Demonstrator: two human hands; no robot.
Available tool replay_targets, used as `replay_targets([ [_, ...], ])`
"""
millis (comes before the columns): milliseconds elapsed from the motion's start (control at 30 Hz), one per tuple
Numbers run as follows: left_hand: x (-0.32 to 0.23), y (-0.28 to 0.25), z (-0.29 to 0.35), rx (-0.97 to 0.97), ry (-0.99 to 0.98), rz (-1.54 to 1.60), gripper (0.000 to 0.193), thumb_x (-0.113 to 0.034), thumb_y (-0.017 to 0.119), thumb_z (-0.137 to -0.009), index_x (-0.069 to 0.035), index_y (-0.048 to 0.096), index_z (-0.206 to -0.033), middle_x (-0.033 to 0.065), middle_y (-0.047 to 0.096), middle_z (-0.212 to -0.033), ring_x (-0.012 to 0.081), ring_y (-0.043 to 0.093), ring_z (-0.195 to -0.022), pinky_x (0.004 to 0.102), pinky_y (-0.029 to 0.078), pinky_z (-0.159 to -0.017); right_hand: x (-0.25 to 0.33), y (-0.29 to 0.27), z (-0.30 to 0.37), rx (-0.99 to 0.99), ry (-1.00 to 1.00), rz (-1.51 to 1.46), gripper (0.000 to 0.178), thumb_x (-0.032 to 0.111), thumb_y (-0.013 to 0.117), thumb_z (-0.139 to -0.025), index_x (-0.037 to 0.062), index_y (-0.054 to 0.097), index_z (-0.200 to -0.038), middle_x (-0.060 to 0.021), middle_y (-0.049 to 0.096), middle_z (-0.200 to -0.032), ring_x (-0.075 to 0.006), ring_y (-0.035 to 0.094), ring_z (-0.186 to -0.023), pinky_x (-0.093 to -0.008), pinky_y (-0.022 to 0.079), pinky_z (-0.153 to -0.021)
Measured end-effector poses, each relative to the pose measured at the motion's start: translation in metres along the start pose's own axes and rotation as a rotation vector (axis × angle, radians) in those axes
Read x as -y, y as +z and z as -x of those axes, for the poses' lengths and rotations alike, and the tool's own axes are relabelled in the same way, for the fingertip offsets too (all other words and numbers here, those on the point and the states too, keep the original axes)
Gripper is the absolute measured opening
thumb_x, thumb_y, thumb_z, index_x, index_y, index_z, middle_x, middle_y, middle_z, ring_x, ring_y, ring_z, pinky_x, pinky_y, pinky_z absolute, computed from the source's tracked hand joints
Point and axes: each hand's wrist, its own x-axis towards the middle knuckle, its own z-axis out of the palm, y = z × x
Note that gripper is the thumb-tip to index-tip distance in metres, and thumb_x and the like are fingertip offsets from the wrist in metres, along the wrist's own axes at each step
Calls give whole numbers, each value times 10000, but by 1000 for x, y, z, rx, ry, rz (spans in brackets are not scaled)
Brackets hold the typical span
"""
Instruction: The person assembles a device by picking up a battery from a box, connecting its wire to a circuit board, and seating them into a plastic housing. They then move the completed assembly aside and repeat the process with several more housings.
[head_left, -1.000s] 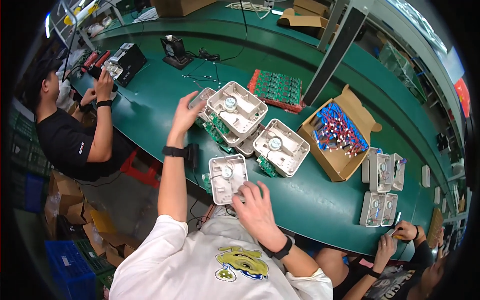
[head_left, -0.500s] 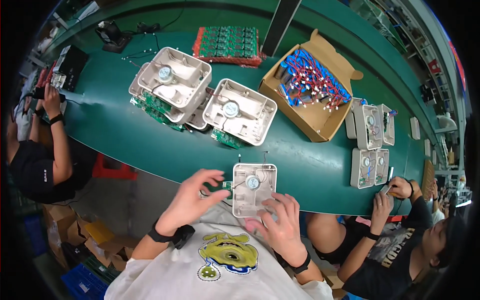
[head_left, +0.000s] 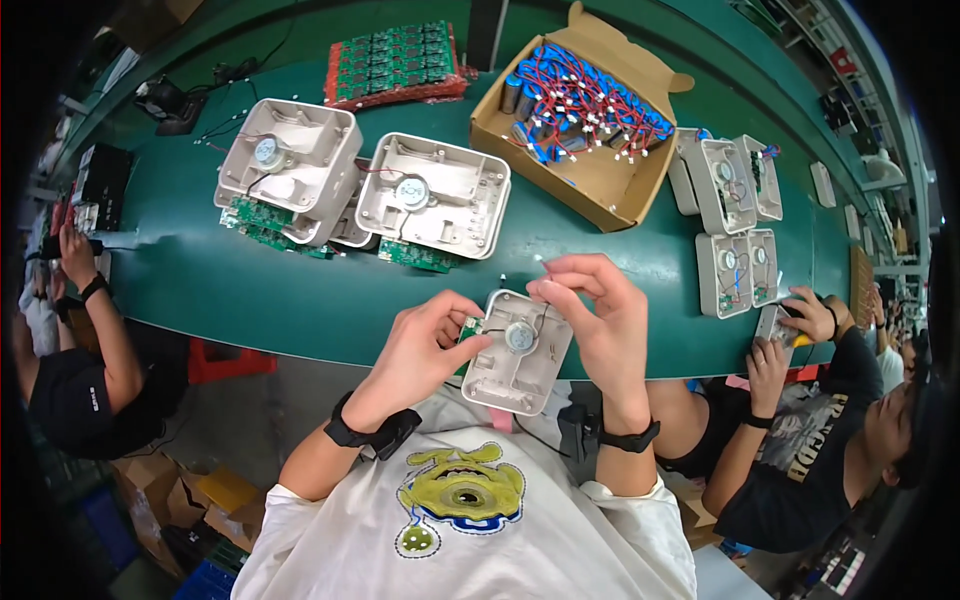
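In front of me, a white plastic housing [head_left: 497,383] lies tilted at the table's near edge, its open side up. A round silver speaker [head_left: 520,337] with thin wires sits inside it. At the housing's left wall, my left hand [head_left: 425,345] is closed, thumb and fingers pinching a small green circuit board [head_left: 470,327] that they partly cover. My right hand [head_left: 608,325] is over the upper right corner, thumb and forefinger pinched on a thin dark wire. That wire's small white connector [head_left: 538,258] sticks out past the fingertips.
Stacked white housings [head_left: 300,150] and another housing [head_left: 440,180] stand beyond, with green boards beside them. Farther back are a circuit-board stack [head_left: 392,62] on red wrap and a cardboard box [head_left: 615,205] of blue wired cells. Co-workers sit left and right; more housings [head_left: 722,270] stand at right.
My left hand has closed on the circuit board. My right hand has moved up from the housing's lower right and pinched the wire. The housing has turned slightly clockwise; the whole view has shifted.
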Motion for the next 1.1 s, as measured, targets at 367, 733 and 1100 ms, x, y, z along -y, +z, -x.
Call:
replay_targets([
  [367, 4, 11, -13, -43, 7, 148, 240, 14, 782, -955, 7, 671, -1168, 6, 682, -932, 47, 640, -805, 214, 523, -708, -5, -23, 10, -99, 53, -421, 66, 0, 696, -1012, -40, 710, -1063, -100, 756, -899, -182, 733, -824, -320, 586, -806],
  [733, 18, 31, -13, -155, 107, 131, 217, 60, 746, -955, 22, 679, -1158, 36, 689, -1001, 85, 678, -896, 242, 567, -804, -18, 15, 19, 60, -20, 425, 68, 10, 767, -922, -36, 723, -944, -95, 747, -841, -167, 713, -705, -295, 547, -638],
  [1100, 19, 48, -10, -252, 287, 27, 221, 96, 752, -916, 40, 687, -1120, 94, 672, -1072, 126, 702, -911, 263, 591, -805, -24, 16, 23, 9, -4, 358, 70, 17, 768, -914, -23, 716, -936, -114, 742, -847, -185, 706, -691, -316, 520, -601],
])
